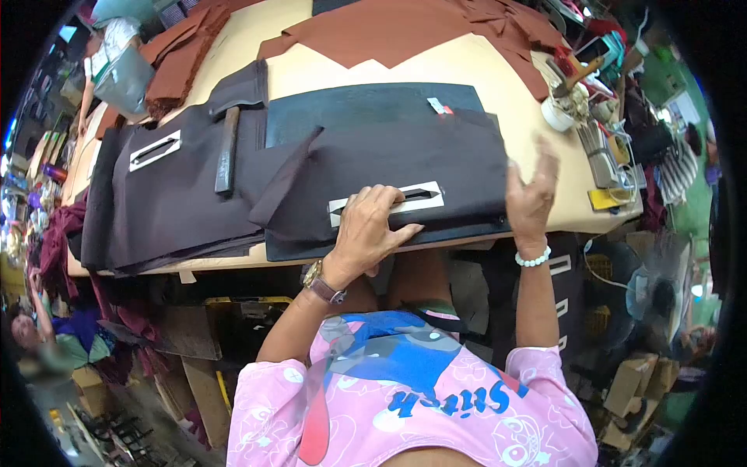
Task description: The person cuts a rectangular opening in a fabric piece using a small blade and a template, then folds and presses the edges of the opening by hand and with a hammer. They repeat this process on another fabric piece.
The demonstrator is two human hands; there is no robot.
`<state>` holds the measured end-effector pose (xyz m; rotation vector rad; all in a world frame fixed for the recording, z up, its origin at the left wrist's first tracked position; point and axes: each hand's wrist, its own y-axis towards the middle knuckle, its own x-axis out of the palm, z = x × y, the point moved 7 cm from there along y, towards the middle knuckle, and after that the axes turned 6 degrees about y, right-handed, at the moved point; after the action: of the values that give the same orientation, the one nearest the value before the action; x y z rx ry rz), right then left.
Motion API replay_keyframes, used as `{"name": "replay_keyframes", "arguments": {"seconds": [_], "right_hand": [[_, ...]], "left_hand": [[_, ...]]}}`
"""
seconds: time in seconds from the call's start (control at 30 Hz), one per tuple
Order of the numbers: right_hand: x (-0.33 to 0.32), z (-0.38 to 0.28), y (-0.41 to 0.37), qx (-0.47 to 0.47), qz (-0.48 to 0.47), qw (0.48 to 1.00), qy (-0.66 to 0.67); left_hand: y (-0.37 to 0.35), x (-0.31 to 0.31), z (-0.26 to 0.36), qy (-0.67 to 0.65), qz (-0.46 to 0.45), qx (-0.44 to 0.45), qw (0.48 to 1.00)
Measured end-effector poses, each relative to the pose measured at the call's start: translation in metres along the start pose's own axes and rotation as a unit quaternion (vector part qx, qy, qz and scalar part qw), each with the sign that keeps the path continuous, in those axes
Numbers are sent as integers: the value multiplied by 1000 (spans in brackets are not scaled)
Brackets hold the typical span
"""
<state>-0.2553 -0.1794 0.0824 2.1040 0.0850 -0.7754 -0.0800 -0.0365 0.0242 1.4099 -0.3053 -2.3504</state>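
My left hand (372, 222) lies on a dark brown fabric panel (412, 159), thumb spread and fingers over the left part of a white strip (422, 196) with a dark slot in it. Under the panel is a dark flat board (373, 100), which shows along the far and near sides. Just beside the panel's right edge, my right hand (533, 191) is raised with its fingers apart, holding nothing; its fingertips are blurred. Part of the panel's left end is folded up into a flap (286, 175).
A stack of dark fabric (175, 210) lies on the left, with another slotted white strip (156, 150) and a dark-handled tool (226, 152) on top. Reddish-brown fabric (373, 35) covers the far side. A white pot (556, 115) and a hammer (580, 75) are at right. Another person (117, 39) stands far left.
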Motion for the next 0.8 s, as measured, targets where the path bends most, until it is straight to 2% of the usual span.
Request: {"name": "replay_keyframes", "arguments": {"seconds": [0.03, 0.1, 0.13, 0.17, 0.2, 0.3, 0.4, 0.5, 0.63, 0.73, 0.8], "right_hand": [[7, -16, -1, -18, -63, 998, 27], [35, -38, -12, -13, -221, 959, 179], [45, -46, -20, -24, -262, 944, 199], [56, -52, -30, -37, -302, 927, 220], [68, -50, -39, -8, -356, 903, 239], [77, -43, -48, -39, -372, 907, 192], [75, -39, -49, -41, -360, 909, 207], [76, -37, -51, -43, -361, 906, 217], [73, -38, -52, -92, -366, 900, 219], [73, -33, -51, -69, -386, 880, 267], [76, -27, -44, -45, -380, 892, 240]], "left_hand": [[1, 1, 0, -21, -8, -13, 1000], [2, 2, 0, -59, -21, -43, 997], [2, 7, -4, -106, -59, -81, 989], [1, 8, -5, -110, -51, -81, 989], [0, 9, -8, -114, -42, -82, 989], [2, 10, -14, -113, -56, -80, 989], [4, 10, -19, -138, -78, -97, 983], [5, 8, -19, -90, -106, -83, 987], [1, 5, -17, -66, -70, -39, 995], [-1, 4, -14, -61, -53, -28, 996], [-2, 4, -14, -46, -50, -20, 998]]}}
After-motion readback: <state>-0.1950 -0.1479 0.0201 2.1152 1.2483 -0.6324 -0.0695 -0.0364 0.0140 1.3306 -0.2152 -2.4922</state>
